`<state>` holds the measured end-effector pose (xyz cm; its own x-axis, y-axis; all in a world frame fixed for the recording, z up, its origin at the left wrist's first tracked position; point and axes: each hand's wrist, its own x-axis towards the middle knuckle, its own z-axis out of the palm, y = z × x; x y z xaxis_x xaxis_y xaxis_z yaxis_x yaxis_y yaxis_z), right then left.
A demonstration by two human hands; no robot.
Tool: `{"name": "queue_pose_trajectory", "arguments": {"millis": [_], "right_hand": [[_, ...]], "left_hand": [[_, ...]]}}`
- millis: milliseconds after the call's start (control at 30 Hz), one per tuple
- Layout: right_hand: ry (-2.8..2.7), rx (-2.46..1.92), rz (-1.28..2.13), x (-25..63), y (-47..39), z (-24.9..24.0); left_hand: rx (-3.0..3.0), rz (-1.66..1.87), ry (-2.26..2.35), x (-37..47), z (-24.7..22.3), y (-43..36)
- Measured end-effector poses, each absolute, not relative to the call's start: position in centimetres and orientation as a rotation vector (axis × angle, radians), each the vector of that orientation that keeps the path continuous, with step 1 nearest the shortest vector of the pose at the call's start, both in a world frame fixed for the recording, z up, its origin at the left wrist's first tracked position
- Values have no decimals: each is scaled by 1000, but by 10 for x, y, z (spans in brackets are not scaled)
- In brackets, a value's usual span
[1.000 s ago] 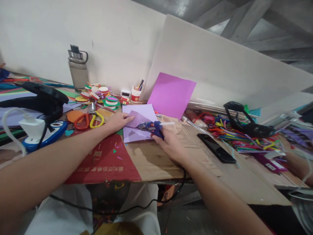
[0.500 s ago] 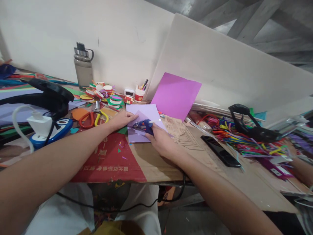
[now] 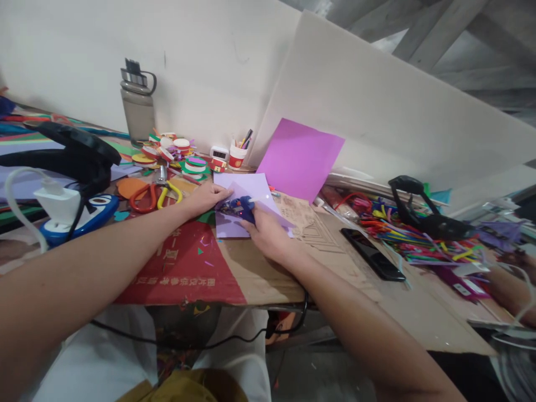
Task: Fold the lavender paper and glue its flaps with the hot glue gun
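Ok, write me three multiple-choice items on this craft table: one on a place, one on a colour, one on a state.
1. Where does the flat black phone lie?
A. right of the pale lilac paper sheet
B. under the grey water bottle
C. on the scissors

2. What colour is the glue gun in the right hand?
A. red
B. blue
C. green

3. What is the left hand doing?
A. lifting the bottle
B. hanging off the table
C. pressing on the lilac sheet

A: the phone rests on the brown cardboard to the sheet's right.
B: its body is blue.
C: its fingers lie on the sheet's left edge.
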<state>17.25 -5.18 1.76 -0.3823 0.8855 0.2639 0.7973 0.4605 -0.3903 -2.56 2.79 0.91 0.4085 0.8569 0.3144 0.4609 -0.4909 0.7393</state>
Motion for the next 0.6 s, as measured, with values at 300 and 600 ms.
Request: {"name": "queue_pose_trajectory", "arguments": {"millis": [300, 600], "right_hand": [[-2320, -1381, 325, 182, -65, 34], [-2275, -1419, 305, 179, -63, 25]], "left_hand": [[2109, 921, 1137, -26, 8, 29], [2093, 915, 1135, -25, 10, 27]]}}
